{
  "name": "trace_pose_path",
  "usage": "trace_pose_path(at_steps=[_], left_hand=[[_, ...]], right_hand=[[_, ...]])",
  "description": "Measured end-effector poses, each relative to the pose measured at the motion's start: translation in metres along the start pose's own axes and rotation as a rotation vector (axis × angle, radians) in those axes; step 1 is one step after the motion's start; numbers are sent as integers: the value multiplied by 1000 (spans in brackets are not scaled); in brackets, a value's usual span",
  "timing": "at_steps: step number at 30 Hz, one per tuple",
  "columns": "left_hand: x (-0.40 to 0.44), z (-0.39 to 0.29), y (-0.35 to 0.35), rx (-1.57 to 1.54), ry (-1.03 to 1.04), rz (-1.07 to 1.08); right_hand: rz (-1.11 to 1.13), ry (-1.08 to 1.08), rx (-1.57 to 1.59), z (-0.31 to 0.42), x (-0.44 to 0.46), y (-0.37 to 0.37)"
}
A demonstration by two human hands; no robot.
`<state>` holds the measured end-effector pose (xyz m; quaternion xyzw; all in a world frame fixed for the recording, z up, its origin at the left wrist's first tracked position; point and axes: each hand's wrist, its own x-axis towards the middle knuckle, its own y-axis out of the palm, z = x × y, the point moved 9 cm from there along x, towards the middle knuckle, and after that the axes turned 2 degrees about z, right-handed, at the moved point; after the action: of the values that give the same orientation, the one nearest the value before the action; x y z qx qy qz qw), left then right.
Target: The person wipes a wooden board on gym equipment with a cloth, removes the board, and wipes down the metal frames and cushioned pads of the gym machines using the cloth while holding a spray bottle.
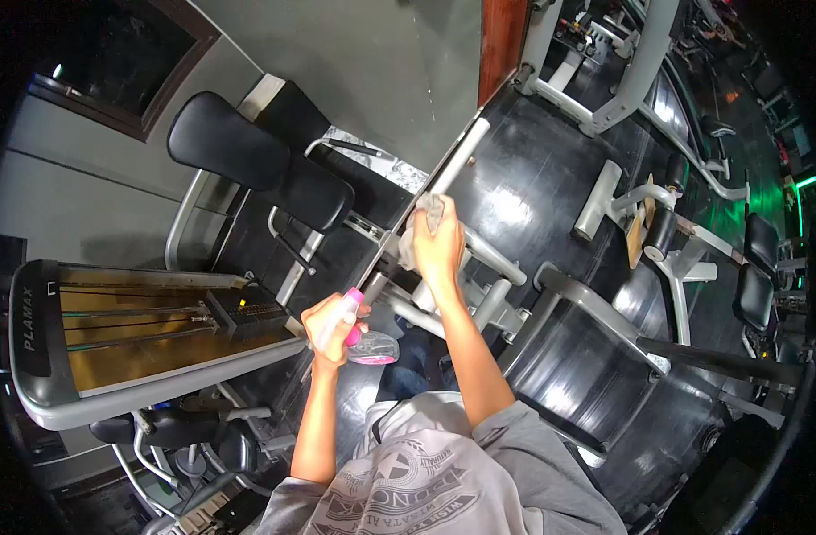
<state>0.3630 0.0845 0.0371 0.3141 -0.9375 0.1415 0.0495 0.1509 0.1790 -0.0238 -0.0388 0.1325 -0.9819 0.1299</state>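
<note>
My left hand [329,330] is wrapped round the neck of a spray bottle [372,349] with a pink and white trigger head and a clear body holding a little pink liquid. Farther forward, my right hand [438,239] grips a crumpled grey cloth [420,234]. The cloth lies against a pale grey metal frame [466,160] of a gym machine; my hand hides part of the contact. More bars of that frame pass below my right wrist.
A weight-stack machine [158,334] stands at left, beside a black padded seat [314,192]. To the right are a curved grey frame [568,290] and a machine with black rollers [660,234]. A grey wall [390,71] rises ahead over the black floor [524,169].
</note>
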Motion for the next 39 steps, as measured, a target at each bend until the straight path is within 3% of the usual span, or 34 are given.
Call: trace_pose_path(at_steps=[3, 7, 9, 12, 13, 14, 20, 31, 38, 39], left_hand=[[-1, 4, 0, 11, -6, -14], [4, -6, 5, 31, -33, -21], [8, -11, 10, 75, -41, -5], [25, -14, 24, 55, -25, 44], [33, -18, 30, 49, -9, 59], [40, -18, 35, 33, -34, 64], [78, -18, 61, -43, -1, 142], [103, -16, 81, -93, -59, 183], [107, -10, 87, -43, -23, 187], [108, -10, 87, -50, -37, 185]], right_hand=[[-8, 7, -178, 7, 41, -11], [-64, 1, -177, -2, 101, -24], [-48, 112, -140, -5, 116, -29], [-185, -71, -274, -2, 107, -31], [-112, -8, -239, -2, 97, -31], [-149, -133, -267, 0, 84, -29], [13, -79, -77, 4, 31, -20], [-140, -215, -427, 10, 154, -47], [-178, -146, -428, -6, 195, -58], [-98, -67, -420, -20, 207, -56]])
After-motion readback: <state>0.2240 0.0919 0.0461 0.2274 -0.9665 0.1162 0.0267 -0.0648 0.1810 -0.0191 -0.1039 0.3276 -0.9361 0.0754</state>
